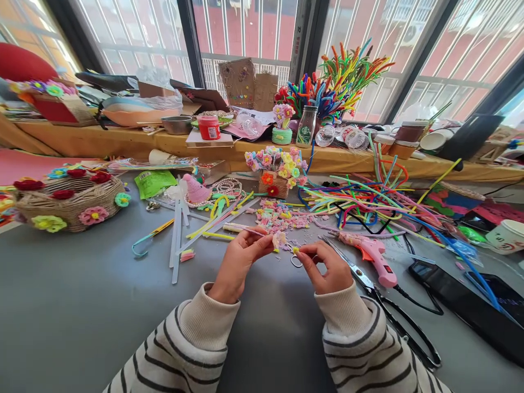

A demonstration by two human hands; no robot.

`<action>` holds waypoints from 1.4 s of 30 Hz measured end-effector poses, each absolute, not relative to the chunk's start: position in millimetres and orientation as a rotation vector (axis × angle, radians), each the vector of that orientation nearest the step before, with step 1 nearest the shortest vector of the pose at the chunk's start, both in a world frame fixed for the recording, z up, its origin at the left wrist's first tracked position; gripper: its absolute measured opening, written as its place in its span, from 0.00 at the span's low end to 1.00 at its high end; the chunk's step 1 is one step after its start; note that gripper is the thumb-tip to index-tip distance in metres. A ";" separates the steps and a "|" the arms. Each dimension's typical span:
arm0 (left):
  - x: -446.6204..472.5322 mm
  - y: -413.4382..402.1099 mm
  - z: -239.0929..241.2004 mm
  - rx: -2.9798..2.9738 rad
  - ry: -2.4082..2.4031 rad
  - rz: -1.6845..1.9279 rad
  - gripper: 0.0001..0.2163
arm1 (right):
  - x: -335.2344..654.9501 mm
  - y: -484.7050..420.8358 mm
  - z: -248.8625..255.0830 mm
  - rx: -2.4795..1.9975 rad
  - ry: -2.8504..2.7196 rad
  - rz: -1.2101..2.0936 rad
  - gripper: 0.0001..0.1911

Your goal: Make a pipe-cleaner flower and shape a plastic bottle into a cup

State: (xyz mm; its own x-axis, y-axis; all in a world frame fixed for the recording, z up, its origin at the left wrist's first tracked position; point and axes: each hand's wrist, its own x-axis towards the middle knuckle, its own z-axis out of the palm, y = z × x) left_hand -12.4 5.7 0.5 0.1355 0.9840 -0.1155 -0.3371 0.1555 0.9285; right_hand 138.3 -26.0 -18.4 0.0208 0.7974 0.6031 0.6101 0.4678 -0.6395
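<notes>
My left hand (244, 260) pinches a small pale flower (279, 240) that looks made of fuzzy pipe cleaner. Between the thumb and fingers of my right hand (323, 265) is a small yellow fuzzy piece (295, 250), held a short way right of the flower. A metal ring (296, 262), perhaps a scissor handle, shows just below the right fingertips. Behind both hands lies a heap of pastel fuzzy clippings (282, 215). Close to my right hand rest a pink hot glue gun (374, 255) and large scissors with black handles (364, 281).
Clear glue sticks (177, 234) lie left of my hands. Flowers fill a twine-wrapped box (273, 184) at the back, and a flower-trimmed basket (77, 204) stands far left. Loose pipe cleaners (356, 199) spread behind the glue gun. A black phone (462, 305) lies at right.
</notes>
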 end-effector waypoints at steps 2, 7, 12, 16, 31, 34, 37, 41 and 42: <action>-12.1 5.5 0.4 0.950 0.956 1.128 0.09 | 139.2 -25.4 -19.8 -1.203 -1.714 0.142 0.05; -10.8 5.4 1.5 1.032 0.992 1.071 0.10 | 140.0 -23.0 -26.2 -1.152 -1.829 -0.082 0.05; -9.4 6.2 1.3 1.069 1.011 1.057 0.10 | 138.2 -23.0 -26.3 -1.184 -1.920 -0.283 0.08; -9.5 5.7 -0.6 1.114 0.988 1.051 0.10 | 136.0 -22.8 -25.9 -1.225 -1.959 -0.392 0.10; -10.2 5.0 -3.6 1.207 0.995 1.030 0.10 | 131.8 -24.1 -26.5 -1.357 -2.016 -0.478 0.14; -10.3 4.9 -4.2 1.232 0.997 1.034 0.10 | 132.2 -24.7 -25.4 -1.335 -1.993 -0.451 0.14; -9.5 4.7 -2.7 1.195 0.988 1.031 0.10 | 133.6 -25.6 -23.1 -1.284 -1.968 -0.422 0.12; -8.3 3.7 1.4 1.089 0.986 0.993 0.10 | 136.1 -26.6 -19.4 -1.232 -1.962 -0.397 0.09; -8.4 3.4 2.1 1.066 0.981 0.983 0.10 | 136.2 -26.9 -18.6 -1.218 -1.955 -0.387 0.08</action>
